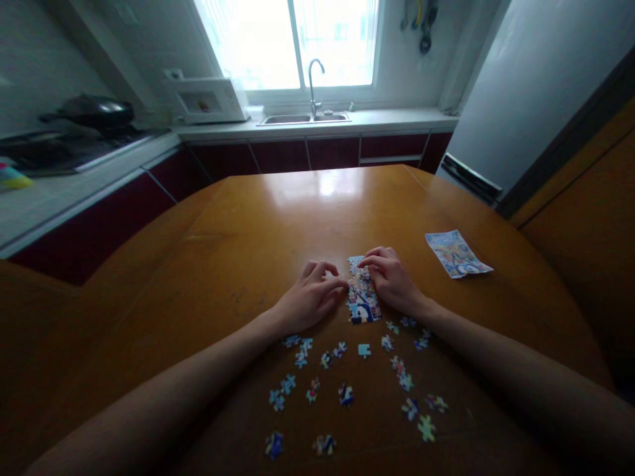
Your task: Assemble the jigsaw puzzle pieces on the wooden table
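A partly joined strip of jigsaw puzzle (362, 296) lies on the brown wooden table (248, 218) in front of me. My left hand (310, 295) rests at the strip's left edge, fingers curled and fingertips touching it. My right hand (391, 277) sits at the strip's right edge, its fingers bent and pressing on the strip's top end. Several loose puzzle pieces (346, 395) are scattered on the table nearer to me, between my forearms.
A printed picture sheet (457, 253) lies on the table to the right. Behind the table run a counter with a sink and tap (313, 99), a microwave (206, 100), and a wok on a stove (96, 112). A fridge (526, 86) stands at right.
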A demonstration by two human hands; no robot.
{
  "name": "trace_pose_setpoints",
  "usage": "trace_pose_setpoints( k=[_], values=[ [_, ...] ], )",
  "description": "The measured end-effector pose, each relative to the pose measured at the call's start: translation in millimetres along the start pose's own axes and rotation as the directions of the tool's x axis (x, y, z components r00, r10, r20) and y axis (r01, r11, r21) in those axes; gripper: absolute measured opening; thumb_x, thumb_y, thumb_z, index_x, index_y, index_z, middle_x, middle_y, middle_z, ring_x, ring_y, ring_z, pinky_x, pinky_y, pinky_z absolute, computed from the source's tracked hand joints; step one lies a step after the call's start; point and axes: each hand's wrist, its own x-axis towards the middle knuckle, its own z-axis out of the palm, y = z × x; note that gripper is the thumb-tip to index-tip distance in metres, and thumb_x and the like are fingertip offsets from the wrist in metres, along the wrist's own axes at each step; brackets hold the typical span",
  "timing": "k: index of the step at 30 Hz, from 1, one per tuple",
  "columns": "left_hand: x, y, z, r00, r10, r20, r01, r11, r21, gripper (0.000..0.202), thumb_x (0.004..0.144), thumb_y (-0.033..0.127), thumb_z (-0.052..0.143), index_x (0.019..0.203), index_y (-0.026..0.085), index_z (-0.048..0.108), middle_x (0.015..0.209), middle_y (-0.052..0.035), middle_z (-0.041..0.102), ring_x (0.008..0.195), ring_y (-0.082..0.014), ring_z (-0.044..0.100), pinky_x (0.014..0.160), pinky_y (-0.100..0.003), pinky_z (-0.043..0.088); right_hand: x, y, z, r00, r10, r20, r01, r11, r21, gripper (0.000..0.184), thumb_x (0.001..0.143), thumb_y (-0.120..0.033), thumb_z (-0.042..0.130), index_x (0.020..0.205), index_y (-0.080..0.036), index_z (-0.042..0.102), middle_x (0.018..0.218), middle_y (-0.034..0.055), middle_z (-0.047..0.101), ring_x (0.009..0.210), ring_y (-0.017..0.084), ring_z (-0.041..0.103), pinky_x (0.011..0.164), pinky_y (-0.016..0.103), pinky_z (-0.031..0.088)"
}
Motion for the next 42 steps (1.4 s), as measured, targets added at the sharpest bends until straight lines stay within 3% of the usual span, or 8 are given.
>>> trace_pose_setpoints(
  k=[10, 24, 34, 37, 42],
  values=[
    [1, 0, 0.9, 0.998, -0.066, -0.004, 0.066, 0.998, -0.021, 0.02, 0.099, 0.023, 0.053, 0.118, 0.024, 0.06, 0.121, -0.0081, 0.054, 0.115, -0.0253, 0.044, 0.103, -0.047, 0.046, 0, 1, -1, 1.0, 0.005, -0.025, -0.004, 1.0, 0.017, 0.029, 0.088, -0.006, 0.051, 0.088, -0.024, 0.074, 0.097, 0.0076, 0.063, 0.1, 0.024, 0.054, 0.089, 0.043, 0.047],
    [-1, -1, 0.5, 0.999, -0.048, 0.001, 0.048, 0.999, -0.023, 0.022, 0.096, 0.02, 0.055, 0.115, 0.026, 0.065, 0.12, -0.0081, 0.053, 0.114, -0.0262, 0.044, 0.101, -0.048, 0.048, -5, -6, -2, 0.969, -0.139, 0.203, 0.162, 0.982, -0.098, 0.028, 0.086, -0.006, 0.059, 0.092, -0.026, 0.078, 0.114, 0.0086, 0.06, 0.11, 0.026, 0.049, 0.095, 0.046, 0.047],
    [-1, -2, 0.4, 1.0, -0.016, 0.02, 0.015, 1.0, 0.005, 0.032, 0.095, 0.019, 0.058, 0.124, 0.031, 0.065, 0.121, -0.0073, 0.053, 0.115, -0.0268, 0.043, 0.105, -0.05, 0.045, -4, -5, -1, 0.961, -0.114, 0.252, 0.15, 0.981, -0.127, 0.028, 0.089, -0.006, 0.057, 0.093, -0.026, 0.076, 0.114, 0.0078, 0.061, 0.112, 0.025, 0.048, 0.099, 0.047, 0.044],
    [-1, -1, 0.3, 0.999, -0.022, 0.039, 0.021, 1.0, 0.014, 0.032, 0.095, 0.02, 0.057, 0.125, 0.031, 0.063, 0.124, -0.0073, 0.051, 0.117, -0.0272, 0.042, 0.106, -0.05, 0.044, -1, -4, -2, 0.973, -0.11, 0.203, 0.122, 0.991, -0.047, 0.029, 0.09, -0.008, 0.054, 0.091, -0.027, 0.076, 0.111, 0.0068, 0.062, 0.111, 0.024, 0.051, 0.097, 0.046, 0.045],
    [-1, 0, 1.9, 0.998, -0.058, 0.004, 0.058, 0.998, 0.013, 0.026, 0.099, 0.022, 0.052, 0.124, 0.027, 0.057, 0.125, -0.0081, 0.049, 0.118, -0.0263, 0.043, 0.106, -0.048, 0.044, 2, -1, -4, 0.998, 0.013, -0.059, -0.008, 0.996, 0.089, 0.029, 0.092, -0.011, 0.049, 0.088, -0.024, 0.075, 0.099, 0.0069, 0.064, 0.102, 0.023, 0.056, 0.092, 0.043, 0.046]
  ],
)
